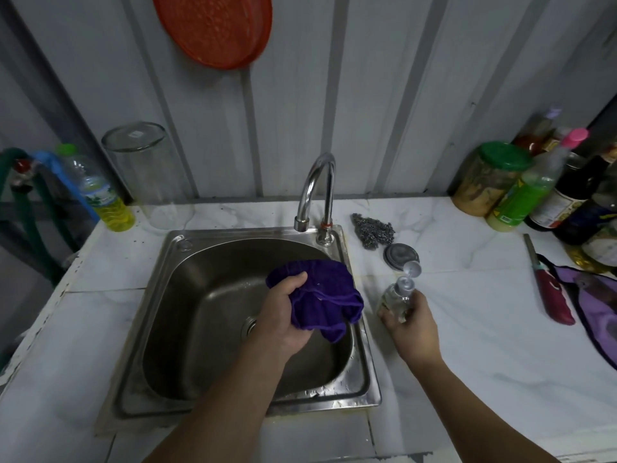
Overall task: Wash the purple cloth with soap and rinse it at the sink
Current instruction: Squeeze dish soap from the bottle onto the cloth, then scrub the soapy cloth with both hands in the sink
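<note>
- The left hand (283, 315) is nearest, closed around the bunched purple cloth (320, 295), holding it above the right side of the steel sink (160, 295).
- The right hand (412, 324) grips a small clear soap bottle (397, 295) over the counter (467, 345), just right of the sink, its flip cap open.
- The tap (317, 192) stands behind the basin.

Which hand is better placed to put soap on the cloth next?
Right. The right hand already holds the small soap bottle with its flip cap open, beside the sink. The left hand is occupied bunching the purple cloth over the basin.
</note>
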{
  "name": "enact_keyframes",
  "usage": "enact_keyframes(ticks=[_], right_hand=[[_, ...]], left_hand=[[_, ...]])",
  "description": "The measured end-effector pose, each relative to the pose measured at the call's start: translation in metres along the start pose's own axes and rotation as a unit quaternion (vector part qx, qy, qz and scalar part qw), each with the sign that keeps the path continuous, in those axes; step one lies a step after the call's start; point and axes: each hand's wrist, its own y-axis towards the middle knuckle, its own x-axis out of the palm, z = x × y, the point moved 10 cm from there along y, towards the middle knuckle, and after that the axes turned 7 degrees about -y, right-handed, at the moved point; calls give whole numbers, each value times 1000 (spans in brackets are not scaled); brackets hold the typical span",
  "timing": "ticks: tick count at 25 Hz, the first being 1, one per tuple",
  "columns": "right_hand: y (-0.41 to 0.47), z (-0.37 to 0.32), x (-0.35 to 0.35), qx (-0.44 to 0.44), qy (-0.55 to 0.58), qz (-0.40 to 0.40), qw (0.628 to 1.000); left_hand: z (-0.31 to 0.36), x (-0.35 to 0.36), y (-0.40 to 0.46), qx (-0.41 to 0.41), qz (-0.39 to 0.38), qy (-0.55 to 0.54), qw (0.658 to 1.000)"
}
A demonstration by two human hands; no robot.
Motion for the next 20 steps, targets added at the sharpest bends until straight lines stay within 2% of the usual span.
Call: enact_keyframes(ticks=[2, 4, 5, 7, 8, 9, 10, 11, 12, 13, 14, 17, 20], right_hand=[[-6, -5, -18, -35, -25, 66, 997], [-32, -31, -43, -123, -21, 176, 977], [-48, -52, -47, -180, 15, 192, 965], [-74, -92, -36, -244, 50, 155, 956], [-80, -106, -24, -226, 51, 116, 966], [-75, -110, -6, -164, 65, 52, 983], [-68, -105, 15, -53, 124, -37, 990], [-67, -100, 43, 68, 223, -146, 962], [-74, -103, 65, 159, 312, -233, 907], [-75, -107, 79, 203, 371, -270, 865], [-70, -110, 86, 206, 392, -270, 855], [-47, -123, 83, 83, 353, -154, 919], [-70, -156, 88, -85, 279, -117, 949]], left_hand=[[-1, 2, 1, 2, -8, 4, 1000], [-2, 4, 1, 6, -11, 7, 1000], [-1, 3, 1, 10, -9, 10, 1000], [-1, 3, 0, 15, -6, 23, 1000], [-1, 1, 0, 17, -3, 36, 999], [-2, -1, -1, 16, -2, 50, 999], [-2, -2, -3, 16, 1, 62, 998], [0, -3, -6, 18, 1, 68, 998], [2, -6, -8, 20, 5, 66, 998], [5, -7, -12, 23, 8, 67, 997], [9, -12, -13, 27, 18, 79, 996], [20, -41, -1, 35, 101, 138, 985], [36, -73, 7, 65, 167, 160, 971]])
